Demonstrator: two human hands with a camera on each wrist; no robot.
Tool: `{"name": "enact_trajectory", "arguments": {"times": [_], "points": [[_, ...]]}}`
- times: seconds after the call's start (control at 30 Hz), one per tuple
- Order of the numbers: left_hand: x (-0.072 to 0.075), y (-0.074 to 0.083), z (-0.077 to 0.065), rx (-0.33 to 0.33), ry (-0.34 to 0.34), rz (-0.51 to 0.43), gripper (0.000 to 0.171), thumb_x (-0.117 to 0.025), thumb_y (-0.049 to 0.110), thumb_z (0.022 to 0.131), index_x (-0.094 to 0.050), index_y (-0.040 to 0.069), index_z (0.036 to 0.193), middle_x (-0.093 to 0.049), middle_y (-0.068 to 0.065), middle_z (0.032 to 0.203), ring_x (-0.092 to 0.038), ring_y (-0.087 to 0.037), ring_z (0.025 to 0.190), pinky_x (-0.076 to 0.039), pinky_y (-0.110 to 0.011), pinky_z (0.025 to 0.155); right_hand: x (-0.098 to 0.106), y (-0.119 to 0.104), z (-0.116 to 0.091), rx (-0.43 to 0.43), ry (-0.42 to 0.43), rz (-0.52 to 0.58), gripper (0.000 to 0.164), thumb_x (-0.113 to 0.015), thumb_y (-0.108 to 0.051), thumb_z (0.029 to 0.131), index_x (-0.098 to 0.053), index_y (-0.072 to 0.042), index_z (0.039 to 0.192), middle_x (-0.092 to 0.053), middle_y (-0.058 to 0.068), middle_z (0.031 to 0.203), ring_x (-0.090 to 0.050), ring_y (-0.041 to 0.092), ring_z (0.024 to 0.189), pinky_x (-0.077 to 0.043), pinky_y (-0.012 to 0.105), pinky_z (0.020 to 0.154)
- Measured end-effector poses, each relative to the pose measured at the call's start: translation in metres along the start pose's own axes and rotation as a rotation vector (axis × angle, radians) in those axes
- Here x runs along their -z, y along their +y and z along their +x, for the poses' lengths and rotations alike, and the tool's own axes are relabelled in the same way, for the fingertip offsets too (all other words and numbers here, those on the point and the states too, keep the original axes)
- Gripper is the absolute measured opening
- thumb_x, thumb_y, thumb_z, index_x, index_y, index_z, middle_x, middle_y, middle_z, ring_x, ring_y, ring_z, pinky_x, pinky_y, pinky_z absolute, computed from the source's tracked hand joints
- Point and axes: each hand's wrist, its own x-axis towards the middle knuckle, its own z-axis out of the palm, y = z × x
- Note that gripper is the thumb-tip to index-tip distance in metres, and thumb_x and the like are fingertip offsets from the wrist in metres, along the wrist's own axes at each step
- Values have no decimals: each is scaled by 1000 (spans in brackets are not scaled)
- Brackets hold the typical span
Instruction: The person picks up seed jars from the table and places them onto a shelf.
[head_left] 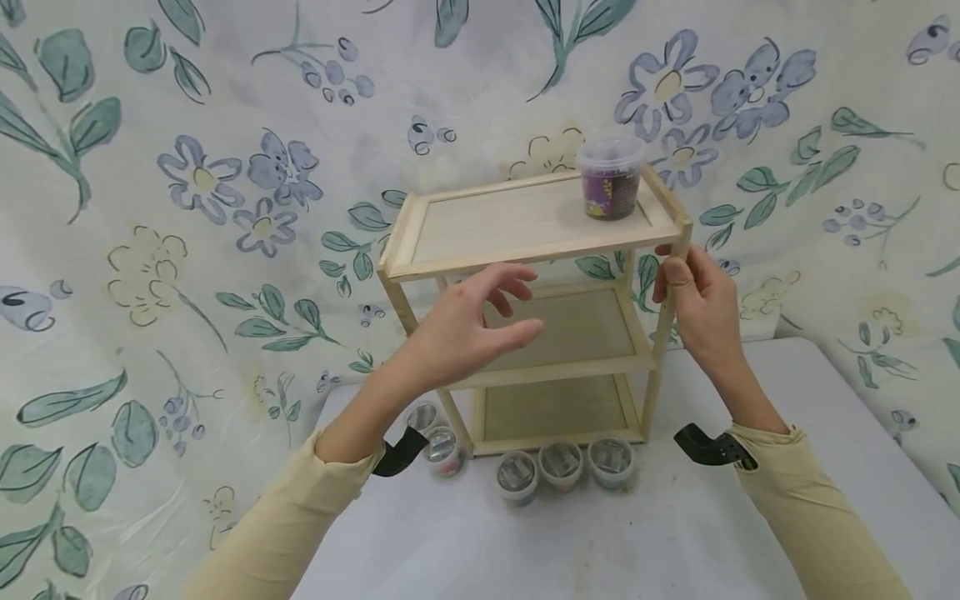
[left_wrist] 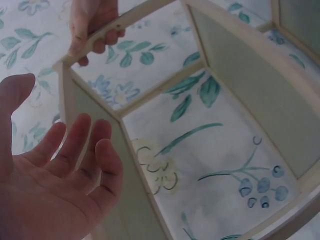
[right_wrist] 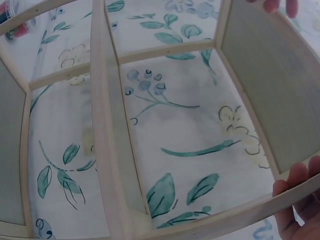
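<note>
A light wooden three-tier shelf [head_left: 495,221] stands on the white table. My right hand [head_left: 701,304] grips its front right post just below the top board, thumb in front and fingers curled behind. In the left wrist view that same right hand [left_wrist: 95,25] shows wrapped around the post. My left hand [head_left: 472,321] hovers in front of the shelf's upper opening, fingers loosely bent and thumb apart, holding nothing. The left wrist view shows the left palm [left_wrist: 60,185] bare. On the top board, near its right end, sits a clear plastic tub [head_left: 611,179] with a purple label.
Three small lidded tubs [head_left: 561,465] line up on the white table [head_left: 585,550] before the shelf. Two more tubs [head_left: 442,450] stand by its left front leg. Behind hangs a floral cloth [head_left: 225,108].
</note>
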Motion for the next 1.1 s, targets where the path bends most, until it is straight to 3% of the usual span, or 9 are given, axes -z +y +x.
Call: {"name": "enact_trajectory", "arguments": {"times": [0.43,0.7,1.1], "points": [[-18,-24,-8,21,-81,-27,53,-71,29,91,-51,14,138,-61,0,120,-59,-19,102,-52,-38,79,1,1,-1,0,6,6,25,-46,-23,105,-61,-6,115,-55,-1,76,-53,11,68,-44,24,69],[-31,-34,-12,93,-120,-33,55,-72,32,90,-51,16,138,-61,-1,120,-60,-26,105,-51,-41,84,0,2,-1,-2,5,20,23,-47,-24,105,-62,-11,115,-56,-1,74,-53,11,68,-44,24,70],[-51,-54,-22,175,-161,-48,59,-71,37,90,-50,16,141,-62,-6,125,-59,-20,104,-49,-38,84,0,0,-2,0,13,10,24,-46,-22,105,-62,-7,115,-54,-1,74,-53,11,67,-45,23,68]]}}
